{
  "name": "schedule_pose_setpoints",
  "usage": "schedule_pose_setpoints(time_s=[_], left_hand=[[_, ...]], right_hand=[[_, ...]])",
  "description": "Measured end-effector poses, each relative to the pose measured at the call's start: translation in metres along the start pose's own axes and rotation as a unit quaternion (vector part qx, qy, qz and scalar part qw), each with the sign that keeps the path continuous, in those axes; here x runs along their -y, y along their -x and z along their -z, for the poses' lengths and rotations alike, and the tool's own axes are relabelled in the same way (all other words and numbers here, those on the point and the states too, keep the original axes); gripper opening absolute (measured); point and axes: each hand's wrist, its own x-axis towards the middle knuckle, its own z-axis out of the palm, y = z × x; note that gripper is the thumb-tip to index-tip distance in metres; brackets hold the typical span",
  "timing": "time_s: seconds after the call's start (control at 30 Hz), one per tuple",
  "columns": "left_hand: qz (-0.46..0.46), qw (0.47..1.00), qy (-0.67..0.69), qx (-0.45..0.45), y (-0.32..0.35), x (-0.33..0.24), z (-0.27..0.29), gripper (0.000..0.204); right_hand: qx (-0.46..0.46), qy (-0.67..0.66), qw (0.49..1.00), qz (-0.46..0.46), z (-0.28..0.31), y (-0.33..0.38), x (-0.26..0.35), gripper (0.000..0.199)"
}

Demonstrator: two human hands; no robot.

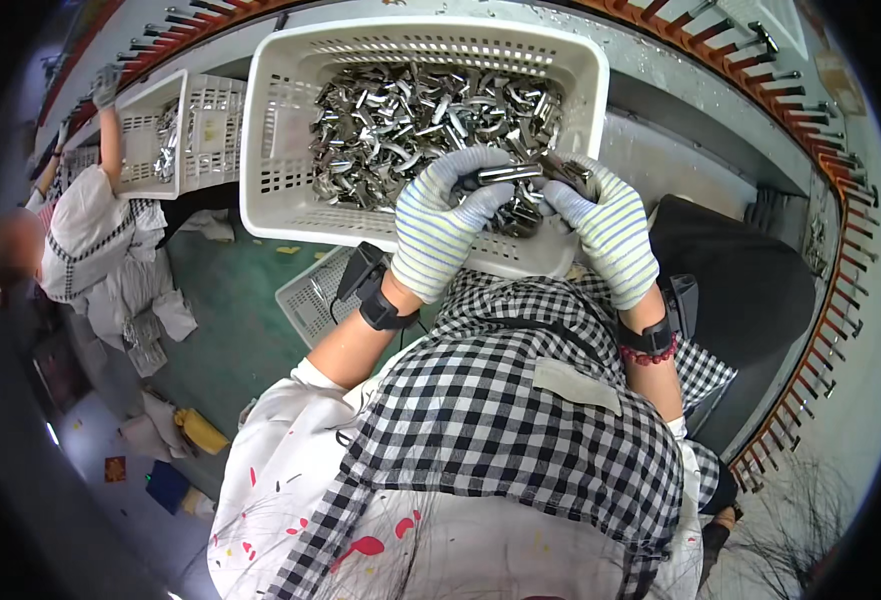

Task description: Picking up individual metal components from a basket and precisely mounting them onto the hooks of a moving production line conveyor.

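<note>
Our left hand (445,220), in a striped knit glove, was nearly closed, thumb and fingers pinching a shiny, elongated metal piece (509,173) that pointed across toward the other side. Our right hand (605,225), gloved alike, curled its thumb and fingers on a darker metal part (572,172); we could not tell whether the two pieces touched. Between and below our gloves lay more metal, and we could not make out whether any finger touched it.

We had both hands over the near side of a large white basket (430,28) with slotted walls, and the pieces we held were above its near part. Inside it, a jumbled heap of metal parts (420,125), small and glossy, covered much of the bottom. On our wrists we wore black devices (385,305), and on the right one a red beaded bracelet (650,353) besides. Our black-and-white checked apron (480,400) came close up to the basket.

Farther out, a smaller pale basket (312,300) stood low to our left, above a green floor (225,335). Beyond it a co-worker in white (85,220) reached up beside other white baskets (210,125). To our right curved a rail with rows of reddish hooks (840,200).
</note>
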Motion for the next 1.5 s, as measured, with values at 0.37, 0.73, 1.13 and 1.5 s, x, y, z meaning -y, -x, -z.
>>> schedule_pose_setpoints(time_s=[0.37,0.73,1.13,1.5], left_hand=[[-0.042,0.992,-0.021,-0.120,0.015,0.014,0.031,0.031],[-0.038,0.992,-0.120,0.012,-0.007,-0.001,0.009,0.048],[-0.124,0.991,-0.051,-0.028,-0.009,-0.019,0.029,0.032],[-0.198,0.886,-0.419,0.024,-0.108,-0.029,0.058,0.042]], right_hand=[[0.070,0.139,0.976,0.152,-0.021,-0.023,-0.003,0.035],[0.155,-0.002,0.985,0.072,-0.016,-0.012,0.003,0.043],[0.114,-0.142,0.979,0.090,-0.021,-0.018,0.003,0.058],[0.109,0.274,0.941,0.167,-0.029,-0.032,-0.032,0.058]])
